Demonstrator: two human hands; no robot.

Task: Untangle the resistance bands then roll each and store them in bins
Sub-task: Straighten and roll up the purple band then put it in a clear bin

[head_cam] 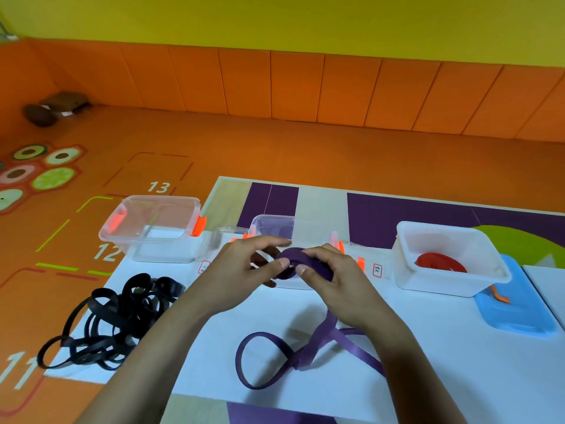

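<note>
While my left hand (244, 276) and right hand (333, 280) both grip the purple band (305, 347), black bands (116, 316) lie left.

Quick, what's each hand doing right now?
Left hand: closed on the rolled part of the purple band.
Right hand: closed on the same purple band, pinching the roll.

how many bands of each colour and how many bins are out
purple band: 1, partly rolled in the hands
red band: 1, rolled in the right bin
black bands: a tangled pile, count unclear
bins: 3
total: 5 things plus the black pile
</note>
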